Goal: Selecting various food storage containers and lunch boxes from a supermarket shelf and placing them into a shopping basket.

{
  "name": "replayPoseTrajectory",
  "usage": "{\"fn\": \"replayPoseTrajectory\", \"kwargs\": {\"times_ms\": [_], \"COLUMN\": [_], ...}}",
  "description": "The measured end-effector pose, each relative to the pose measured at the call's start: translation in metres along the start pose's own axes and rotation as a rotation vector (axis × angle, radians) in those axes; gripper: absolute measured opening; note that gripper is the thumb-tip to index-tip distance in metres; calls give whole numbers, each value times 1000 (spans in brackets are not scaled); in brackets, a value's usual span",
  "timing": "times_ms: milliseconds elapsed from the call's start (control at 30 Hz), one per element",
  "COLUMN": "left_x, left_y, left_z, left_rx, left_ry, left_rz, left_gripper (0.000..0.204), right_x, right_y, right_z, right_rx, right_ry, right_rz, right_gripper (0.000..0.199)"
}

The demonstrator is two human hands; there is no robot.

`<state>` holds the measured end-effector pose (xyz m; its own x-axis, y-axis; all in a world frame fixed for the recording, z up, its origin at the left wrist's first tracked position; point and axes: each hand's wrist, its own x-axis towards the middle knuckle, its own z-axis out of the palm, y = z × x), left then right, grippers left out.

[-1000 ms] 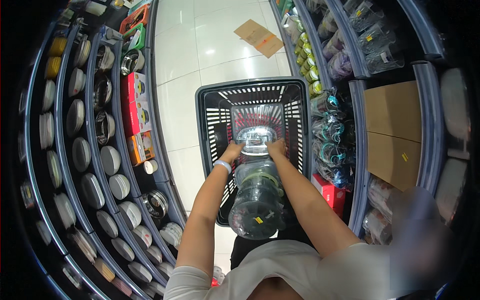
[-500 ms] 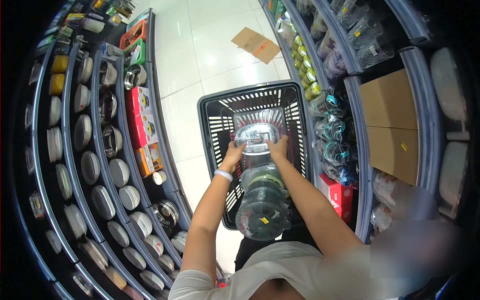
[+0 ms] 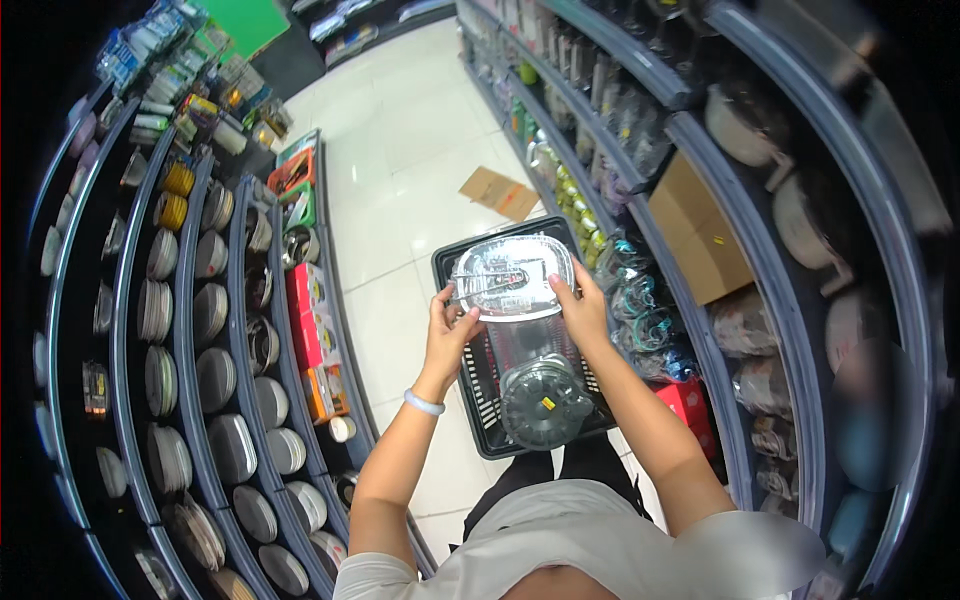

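Between my two hands is a rounded rectangular food container point(image 3: 513, 275), silvery and shiny under clear plastic, lifted above the shopping basket. My left hand point(image 3: 452, 325) holds its left edge, thumb on the near left corner. On the right edge, my right hand point(image 3: 582, 305) grips with the thumb on top. Below, the black slotted basket point(image 3: 487, 440) stands on the floor in front of my legs. At its near end sits a round clear plastic jar point(image 3: 545, 400) with a yellow sticker. The container hides part of the basket's far end.
Shelves of stacked plates point(image 3: 232, 448) run along the left, with red boxes point(image 3: 312, 320) on the lowest level. To the right, shelves hold a cardboard box point(image 3: 705, 235), bagged wares and white pots point(image 3: 745, 125). A flat piece of cardboard point(image 3: 498, 192) lies on the tiled floor ahead.
Both hands have raised the container from inside the basket toward me, so it looks larger. The view has tilted up, showing more of the aisle ahead.
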<state>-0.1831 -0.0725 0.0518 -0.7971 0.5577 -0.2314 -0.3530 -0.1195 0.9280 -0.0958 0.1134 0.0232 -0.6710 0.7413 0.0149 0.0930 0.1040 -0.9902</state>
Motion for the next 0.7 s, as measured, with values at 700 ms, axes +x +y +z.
{"fn": "replayPoseTrajectory", "kwargs": {"times_ms": [700], "left_x": [-125], "left_y": [203], "left_z": [357], "left_rx": [37], "left_ry": [-968], "left_rz": [469], "left_gripper": [51], "right_x": [-182], "right_y": [-321], "right_z": [-335], "right_rx": [-684], "right_ry": [776], "right_rz": [-525], "right_gripper": [40]}}
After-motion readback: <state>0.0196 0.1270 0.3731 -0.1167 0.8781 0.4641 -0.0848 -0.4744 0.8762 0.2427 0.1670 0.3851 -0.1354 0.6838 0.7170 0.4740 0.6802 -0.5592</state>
